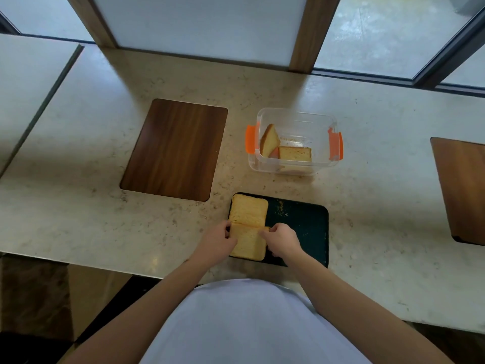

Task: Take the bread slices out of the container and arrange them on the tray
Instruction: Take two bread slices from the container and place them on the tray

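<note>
A dark tray [307, 227] lies near the counter's front edge. Two yellow bread slices lie flat on its left half: a far slice [248, 210] and a near slice [248, 244], edges touching. My left hand [219, 239] pinches the near slice's left edge and my right hand [282, 239] pinches its right top corner. Behind the tray stands a clear plastic container [315, 119] with orange clips. Inside it, one slice [269, 140] leans upright at the left and another slice [295, 153] stands along the front wall.
A dark wooden board [174, 149] is set in the marble counter left of the container. Another wooden board [462, 190] lies at the right edge. Crumbs dot the tray's bare right half. Window frames rise behind the counter.
</note>
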A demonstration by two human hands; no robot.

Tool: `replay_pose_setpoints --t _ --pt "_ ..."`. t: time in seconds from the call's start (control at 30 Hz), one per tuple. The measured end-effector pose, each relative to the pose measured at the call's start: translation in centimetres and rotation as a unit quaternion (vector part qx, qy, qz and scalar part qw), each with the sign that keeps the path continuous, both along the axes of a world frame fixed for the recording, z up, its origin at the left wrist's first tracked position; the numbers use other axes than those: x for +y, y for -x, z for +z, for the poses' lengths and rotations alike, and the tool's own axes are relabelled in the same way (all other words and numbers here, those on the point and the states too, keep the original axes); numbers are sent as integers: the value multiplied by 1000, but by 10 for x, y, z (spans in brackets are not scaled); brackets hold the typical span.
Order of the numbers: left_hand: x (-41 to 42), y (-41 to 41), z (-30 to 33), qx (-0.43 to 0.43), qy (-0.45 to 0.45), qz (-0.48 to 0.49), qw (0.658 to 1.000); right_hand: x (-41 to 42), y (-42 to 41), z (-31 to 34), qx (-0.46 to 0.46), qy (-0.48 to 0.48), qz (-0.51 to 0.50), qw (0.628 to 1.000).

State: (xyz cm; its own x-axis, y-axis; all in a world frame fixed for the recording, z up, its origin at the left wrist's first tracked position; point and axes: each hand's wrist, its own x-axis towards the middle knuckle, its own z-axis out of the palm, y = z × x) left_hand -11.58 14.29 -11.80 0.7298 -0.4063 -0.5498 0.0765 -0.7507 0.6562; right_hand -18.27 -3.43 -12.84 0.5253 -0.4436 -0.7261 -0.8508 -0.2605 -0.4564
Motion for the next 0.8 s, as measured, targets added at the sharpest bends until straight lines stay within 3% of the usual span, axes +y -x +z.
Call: replay_pose_setpoints --t 0.2,0.57,0.8 --pt "-11 -6 4 -24 -25 -28 999 4 -6 -1 -38 14 -28 999" --pt "-16 -8 6 -57 -62 -61 995 -9 -22 -6 7 11 -16 1000" --pt "-17 -5 7 -82 -72 -97 989 -8 -15 -3 -52 -39 -120 991"
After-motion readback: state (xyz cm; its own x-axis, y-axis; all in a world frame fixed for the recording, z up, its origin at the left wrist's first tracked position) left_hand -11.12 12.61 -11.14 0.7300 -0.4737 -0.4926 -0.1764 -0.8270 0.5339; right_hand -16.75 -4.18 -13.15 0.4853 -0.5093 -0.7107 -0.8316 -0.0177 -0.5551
